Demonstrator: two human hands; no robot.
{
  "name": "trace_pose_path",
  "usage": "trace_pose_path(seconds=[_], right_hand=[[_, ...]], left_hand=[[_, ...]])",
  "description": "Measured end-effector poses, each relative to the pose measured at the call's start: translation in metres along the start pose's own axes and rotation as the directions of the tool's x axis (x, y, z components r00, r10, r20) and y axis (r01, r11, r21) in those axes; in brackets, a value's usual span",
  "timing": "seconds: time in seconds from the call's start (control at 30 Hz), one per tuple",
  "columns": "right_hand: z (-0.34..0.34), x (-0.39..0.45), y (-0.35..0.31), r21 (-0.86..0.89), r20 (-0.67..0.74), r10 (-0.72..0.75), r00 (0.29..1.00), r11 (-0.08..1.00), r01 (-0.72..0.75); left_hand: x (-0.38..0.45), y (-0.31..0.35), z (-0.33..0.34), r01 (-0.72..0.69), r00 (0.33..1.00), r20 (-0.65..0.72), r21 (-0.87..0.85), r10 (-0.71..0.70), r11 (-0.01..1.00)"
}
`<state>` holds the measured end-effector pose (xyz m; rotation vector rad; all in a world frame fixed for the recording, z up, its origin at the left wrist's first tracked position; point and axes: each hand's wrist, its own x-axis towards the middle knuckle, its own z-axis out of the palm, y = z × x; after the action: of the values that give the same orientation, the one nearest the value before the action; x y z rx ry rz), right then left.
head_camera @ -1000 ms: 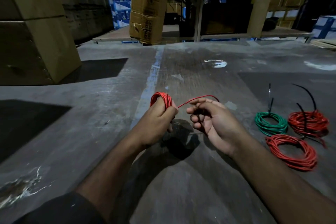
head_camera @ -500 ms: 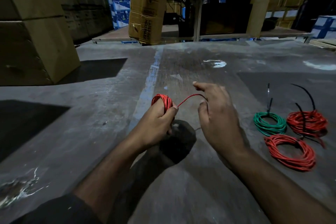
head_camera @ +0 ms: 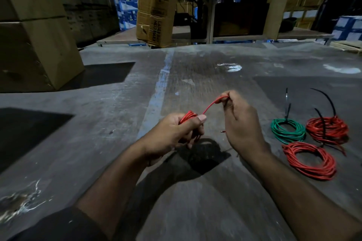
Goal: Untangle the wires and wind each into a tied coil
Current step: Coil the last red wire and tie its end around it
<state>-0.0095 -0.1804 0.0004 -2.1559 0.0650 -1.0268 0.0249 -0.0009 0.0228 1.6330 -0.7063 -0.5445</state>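
My left hand [head_camera: 176, 133] grips a small red wire coil [head_camera: 188, 116], thumb pressed on its top. A free strand of the same red wire [head_camera: 212, 103] arcs up to the right, where my right hand [head_camera: 242, 123] pinches it between the fingertips; the wire's bare end [head_camera: 222, 131] pokes out below that hand. On the concrete floor to the right lie three finished coils: a green coil [head_camera: 288, 130], a red coil with black ties [head_camera: 327, 130], and a second red coil [head_camera: 310, 160] nearest me.
Grey concrete floor [head_camera: 117, 123] with a pale blue painted line [head_camera: 160, 88]. Large cardboard boxes [head_camera: 35, 45] stand at the left, a tall carton [head_camera: 156, 6] leans at the back centre, and metal shelving [head_camera: 235, 15] is behind.
My right hand has swung round the coil, carrying the free strand up and over to the far right side. My left hand has tilted the coil lower and nearer.
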Motion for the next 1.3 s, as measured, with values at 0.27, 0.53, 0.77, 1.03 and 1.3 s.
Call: trace_pose_path(seconds=[0.27,0.53,0.77,1.03,1.3], right_hand=[[0.003,-0.003,0.007,-0.341,0.140,0.053,0.989,0.940,-0.002],[0.020,-0.028,-0.006,-0.257,0.497,0.156,0.853,0.966,-0.027],[0.019,-0.033,-0.035,-0.416,0.597,0.003,0.802,0.856,0.307],[0.005,-0.031,-0.063,-0.266,0.629,-0.113,0.769,0.898,0.350],[0.004,-0.025,-0.046,-0.308,0.340,-0.439,0.832,0.784,0.539]], left_hand=[[0.001,0.002,-0.004,0.090,0.978,0.187,-0.770,0.089,0.632],[0.002,0.004,-0.014,-0.196,0.978,-0.154,-0.904,0.138,0.381],[0.002,0.008,-0.008,-0.298,0.955,-0.248,-0.791,0.165,0.534],[0.005,0.002,-0.006,-0.330,0.910,-0.369,-0.372,0.188,0.868],[0.008,-0.009,0.000,-0.172,0.932,-0.325,0.000,0.163,0.985]])
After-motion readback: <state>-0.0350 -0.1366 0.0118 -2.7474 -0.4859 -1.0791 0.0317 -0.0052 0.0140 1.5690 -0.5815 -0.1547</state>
